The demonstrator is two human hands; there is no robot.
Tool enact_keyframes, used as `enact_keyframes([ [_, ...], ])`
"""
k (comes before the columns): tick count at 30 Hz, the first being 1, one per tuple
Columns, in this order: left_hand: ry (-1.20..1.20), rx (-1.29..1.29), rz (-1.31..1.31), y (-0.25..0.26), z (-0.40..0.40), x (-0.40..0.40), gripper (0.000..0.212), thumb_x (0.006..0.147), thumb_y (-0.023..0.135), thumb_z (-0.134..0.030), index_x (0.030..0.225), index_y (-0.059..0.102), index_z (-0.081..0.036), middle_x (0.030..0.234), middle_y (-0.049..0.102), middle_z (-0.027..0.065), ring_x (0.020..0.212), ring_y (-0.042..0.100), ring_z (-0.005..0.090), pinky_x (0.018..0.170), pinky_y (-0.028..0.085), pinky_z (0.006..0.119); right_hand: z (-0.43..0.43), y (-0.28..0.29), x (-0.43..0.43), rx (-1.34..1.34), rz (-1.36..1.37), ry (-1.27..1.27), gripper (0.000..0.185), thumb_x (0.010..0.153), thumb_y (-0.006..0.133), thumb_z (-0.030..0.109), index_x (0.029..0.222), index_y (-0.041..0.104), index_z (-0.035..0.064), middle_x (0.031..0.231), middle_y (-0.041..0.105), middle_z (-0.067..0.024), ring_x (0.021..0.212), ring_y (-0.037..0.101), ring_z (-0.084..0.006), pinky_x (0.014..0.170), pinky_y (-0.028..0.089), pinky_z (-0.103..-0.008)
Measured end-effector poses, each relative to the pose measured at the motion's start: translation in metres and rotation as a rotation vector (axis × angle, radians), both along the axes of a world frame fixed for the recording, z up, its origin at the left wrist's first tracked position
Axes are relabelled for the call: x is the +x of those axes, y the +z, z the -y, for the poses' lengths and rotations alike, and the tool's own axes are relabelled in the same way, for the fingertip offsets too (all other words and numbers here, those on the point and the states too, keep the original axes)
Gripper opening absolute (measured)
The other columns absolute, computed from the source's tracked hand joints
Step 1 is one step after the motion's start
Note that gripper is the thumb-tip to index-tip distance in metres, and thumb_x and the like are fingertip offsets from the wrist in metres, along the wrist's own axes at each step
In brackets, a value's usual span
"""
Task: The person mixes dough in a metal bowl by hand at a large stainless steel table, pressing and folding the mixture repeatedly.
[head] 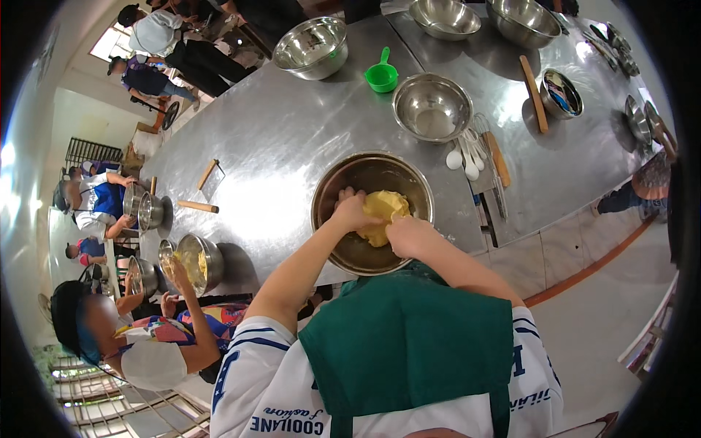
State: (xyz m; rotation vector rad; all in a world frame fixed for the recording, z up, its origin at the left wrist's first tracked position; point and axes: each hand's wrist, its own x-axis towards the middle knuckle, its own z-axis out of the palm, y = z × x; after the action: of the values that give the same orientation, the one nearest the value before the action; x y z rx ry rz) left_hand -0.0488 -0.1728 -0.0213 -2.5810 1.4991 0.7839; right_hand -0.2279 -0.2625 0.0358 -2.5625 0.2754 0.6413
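A lump of yellow dough [385, 211] lies in a large stainless steel mixing bowl [319, 241] at the table's near edge, right before my green apron. My left hand [351, 209] reaches into the bowl from the left, its thumb on the dough and its other fingers spread beside the bowl's inner wall. From the right, my right hand [406, 235] has its curled fingers on the dough's right side, pinching some of it. Part of the dough is hidden behind both hands.
Beyond my bowl stands a steel bowl [432, 109], with white measuring spoons [470, 159], a whisk [482, 125] and a wood-handled scraper [497, 159] nearby. A green strainer [381, 76] lies farther back. Wooden-handled tools [198, 206] rest to the left, where a co-worker [164, 339] handles dough.
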Motion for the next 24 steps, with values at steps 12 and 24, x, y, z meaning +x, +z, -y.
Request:
enact_keyframes([
  [12,-0.235,-0.448,-0.072,0.045,-0.017,-0.014,0.071,0.071,0.077,-0.018,0.134,0.046,-0.015,0.113,0.058,0.0160,0.107,0.056,0.0356,0.092,0.048,0.044,0.008,0.016,0.006,-0.114,0.105,-0.080,0.044,0.082,0.054,0.007,0.124,0.049,-0.0060,0.118,0.055,-0.0290,0.102,0.062,-0.0357,0.084,0.054,-0.0420],
  [24,-0.569,-0.746,0.036,-0.023,0.008,-0.052,0.043,0.065,0.074,-0.032,0.104,0.060,-0.018,0.110,0.054,0.0049,0.112,0.048,0.0291,0.095,0.037,0.047,0.017,0.018,0.003,-0.066,-0.003,0.147,0.024,0.079,0.064,0.023,0.077,0.072,0.0003,0.084,0.070,-0.0207,0.082,0.069,-0.0313,0.076,0.053,-0.0423],
])
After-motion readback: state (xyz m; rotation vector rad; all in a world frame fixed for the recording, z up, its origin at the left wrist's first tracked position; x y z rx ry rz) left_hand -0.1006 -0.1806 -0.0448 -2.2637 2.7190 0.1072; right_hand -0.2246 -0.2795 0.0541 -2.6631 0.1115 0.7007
